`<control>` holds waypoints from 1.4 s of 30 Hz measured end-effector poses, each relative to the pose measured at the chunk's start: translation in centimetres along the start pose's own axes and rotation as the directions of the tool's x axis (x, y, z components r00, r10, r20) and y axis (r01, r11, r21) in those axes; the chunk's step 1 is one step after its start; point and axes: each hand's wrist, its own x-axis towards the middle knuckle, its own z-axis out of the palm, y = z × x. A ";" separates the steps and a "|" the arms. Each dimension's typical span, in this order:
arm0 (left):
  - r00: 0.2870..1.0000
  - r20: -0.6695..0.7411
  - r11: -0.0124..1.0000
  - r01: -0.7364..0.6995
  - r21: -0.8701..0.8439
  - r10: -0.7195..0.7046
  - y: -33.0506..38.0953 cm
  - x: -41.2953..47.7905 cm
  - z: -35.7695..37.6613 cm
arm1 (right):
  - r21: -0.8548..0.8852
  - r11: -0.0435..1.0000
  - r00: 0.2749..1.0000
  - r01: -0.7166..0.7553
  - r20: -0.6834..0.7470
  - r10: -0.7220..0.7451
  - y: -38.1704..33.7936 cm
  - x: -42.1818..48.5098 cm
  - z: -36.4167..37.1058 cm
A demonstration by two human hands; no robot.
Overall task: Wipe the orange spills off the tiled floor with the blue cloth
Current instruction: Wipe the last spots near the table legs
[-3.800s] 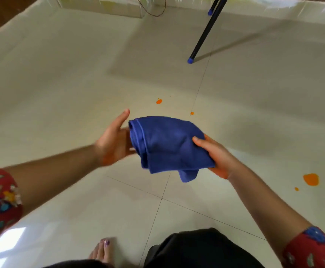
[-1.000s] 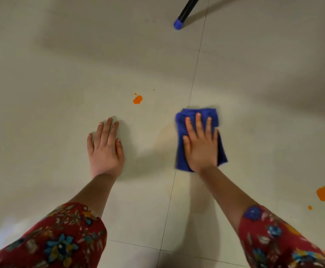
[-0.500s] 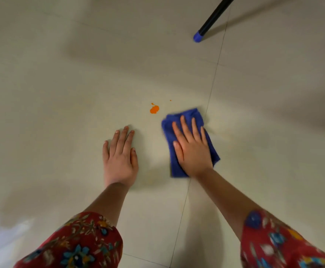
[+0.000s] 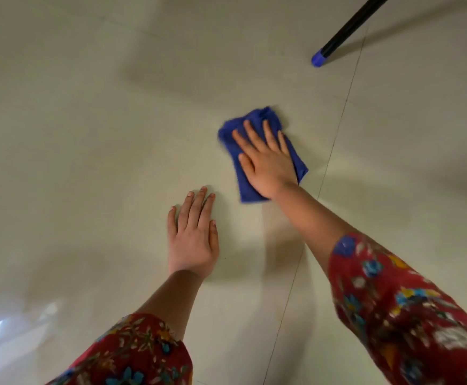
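Pressing the folded blue cloth (image 4: 264,115) flat on the tiled floor (image 4: 88,134) with my right grip (image 4: 265,159), fingers straight and spread, just left of a grout line (image 4: 335,140). My left grip (image 4: 192,237) lies flat on the tile nearby, fingers together, holding nothing.

Nothing here can be read. The blue cloth (image 4: 260,119) has no tag or printing. The red sleeves (image 4: 399,301) carry only a flower pattern. The tiled floor (image 4: 88,134) and the black pole (image 4: 346,29) with its blue tip bear no lettering, number or mark.
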 end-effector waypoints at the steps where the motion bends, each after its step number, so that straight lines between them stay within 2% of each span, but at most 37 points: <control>1: 1.000 -0.002 1.000 -0.002 0.000 0.002 -0.1 0.0 0.0 | -0.017 0.992 0.992 0.123 0.009 -0.123 0.1 -2.1 0.2; 2: 1.000 -0.001 1.000 -0.003 0.000 0.003 -0.1 0.0 0.0 | -0.031 0.978 0.978 0.208 0.021 -0.208 1.0 -4.5 0.4; 4: 1.000 -0.001 1.000 0.002 0.000 -0.002 -0.1 0.0 0.0 | -0.036 0.977 0.977 0.209 0.050 -0.207 4.4 -7.6 0.2; 6: 1.000 0.010 1.000 0.003 0.010 -0.003 0.0 0.0 -0.1 | -0.024 0.999 0.999 0.027 0.036 -0.026 7.5 -6.8 -0.4; 8: 1.000 0.015 1.000 0.002 0.020 -0.002 0.1 0.1 -0.1 | -0.013 0.986 0.986 -0.169 -0.006 0.169 7.6 -3.5 -0.7; 10: 1.000 0.016 1.000 0.000 0.026 -0.001 0.0 0.1 0.0 | 0.016 0.971 0.971 -0.237 -0.033 0.238 4.6 -0.3 -0.6; 11: 1.000 0.014 1.000 -0.003 0.031 0.002 0.0 0.1 0.1 | 0.025 0.979 0.979 -0.204 -0.020 0.205 2.6 0.5 -0.5; 13: 1.000 0.000 1.000 -0.002 0.030 0.002 -0.1 0.1 0.1 | 0.007 1.000 1.000 0.005 -0.002 -0.005 -0.7 -0.9 0.3; 15: 1.000 -0.013 1.000 -0.006 0.017 0.006 -0.1 0.1 0.1 | 0.002 0.980 0.980 0.199 -0.019 -0.199 -1.7 -5.1 0.8; 16: 1.000 -0.018 1.000 -0.010 0.009 0.010 -0.1 0.1 0.2 | -0.001 0.973 0.973 0.231 -0.015 -0.231 -1.3 -6.9 0.9; 17: 1.000 -0.027 1.000 -0.012 -0.004 0.012 -0.1 0.0 0.2 | -0.004 0.978 0.978 0.210 -0.015 -0.210 -0.4 -7.6 0.9; 19: 0.998 -0.059 0.998 0.034 -0.053 -0.037 -0.2 -0.2 0.3 | 0.012 0.999 0.999 0.047 -0.023 -0.047 1.2 -5.9 0.7; 21: 0.983 -0.095 0.985 0.145 -0.091 -0.154 -0.2 -0.3 0.3 | 0.030 0.991 0.990 -0.131 -0.045 0.133 1.1 -1.6 -0.1; 23: 0.972 -0.108 0.975 0.200 -0.100 -0.210 -0.3 -0.3 0.4 | 0.065 0.976 0.978 -0.206 -0.027 0.208 -0.8 3.8 -0.5; 25: 0.970 -0.116 0.974 0.200 -0.110 -0.213 -0.3 -0.2 0.5 | 0.071 0.988 0.990 -0.140 0.013 0.140 -4.0 7.8 -0.6; 27: 0.965 -0.123 0.969 0.218 -0.117 -0.232 -0.4 -0.1 0.7 | 0.038 0.998 0.997 0.049 0.055 -0.051 -7.2 8.8 -0.4; 30: 0.958 -0.103 0.960 0.255 -0.113 -0.266 -0.6 -0.2 0.9 | -0.031 0.912 0.909 0.408 0.100 -0.404 -7.4 4.3 0.3; 31: 0.960 -0.092 0.961 0.255 -0.108 -0.266 -0.6 -0.2 1.0 | -0.032 0.882 0.879 0.471 0.107 -0.465 -5.8 2.4 0.4; 33: 0.964 -0.082 0.965 0.246 -0.094 -0.254 -0.5 -0.2 1.0 | -0.039 0.882 0.879 0.469 0.113 -0.463 -1.5 0.9 0.0; 36: 0.972 -0.070 0.973 0.222 -0.067 -0.226 -0.4 -0.2 0.9 | -0.036 0.986 0.987 0.160 0.036 -0.159 1.6 3.8 -0.7; 38: 0.974 -0.069 0.976 0.211 -0.047 -0.214 -0.4 -0.1 0.9 | -0.007 1.000 1.000 0.013 0.007 -0.013 -0.8 6.2 -0.9; 40: 0.975 -0.063 0.976 0.212 -0.046 -0.215 -0.4 0.1 1.0 | 0.020 0.996 0.995 0.091 0.038 -0.091 -4.6 6.7 -0.5; 42: 0.971 -0.067 0.972 0.224 -0.072 -0.229 -0.4 0.2 0.9 | 0.042 0.957 0.956 0.287 0.056 -0.289 -7.0 3.5 0.2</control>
